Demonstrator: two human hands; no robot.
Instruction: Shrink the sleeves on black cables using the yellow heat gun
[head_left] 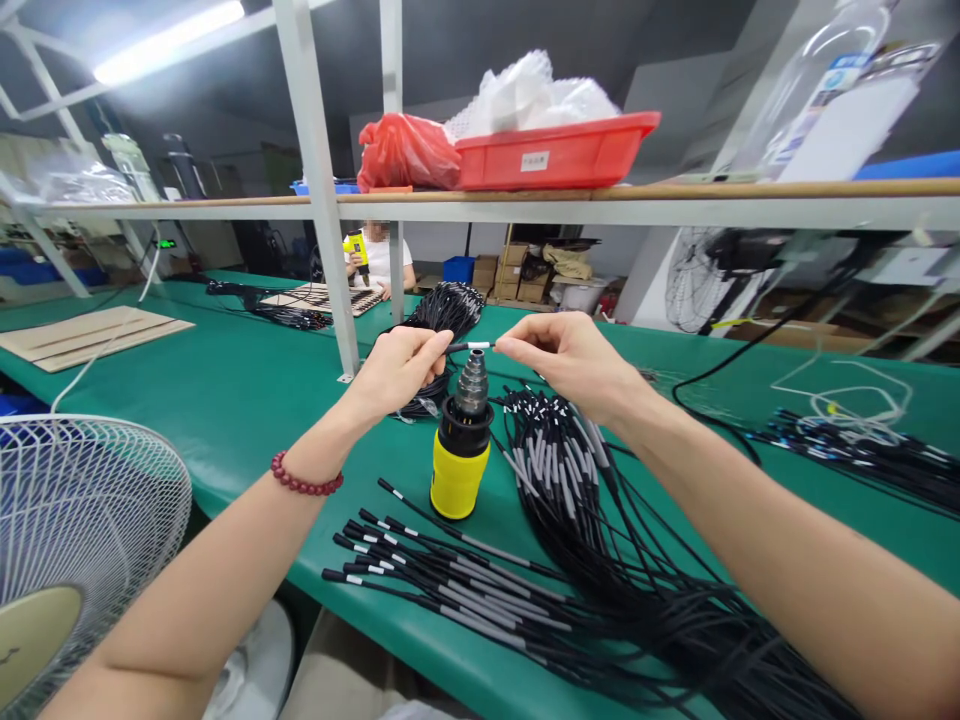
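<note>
A black cable (457, 348) with a white sleeve (478, 345) is stretched level just above the metal nozzle of a yellow heat gun (459, 472). The heat gun stands upright on the green table, nozzle upward. My left hand (409, 368) pinches the cable on the left side of the nozzle. On the right side, my right hand (566, 358) pinches its other end between thumb and fingertips. Beneath my right arm lies a large bundle of black cables (645, 610) with grey sleeves. Several cable ends with white bands (367, 565) fan out in front of the heat gun.
A white fan (90, 500) stands close at the left. Shelf posts (319, 190) rise from the table (247, 400); a red tray (555, 155) sits overhead. More cables (862, 450) lie right. Across the table, a person (386, 262) holds another yellow heat gun (356, 255).
</note>
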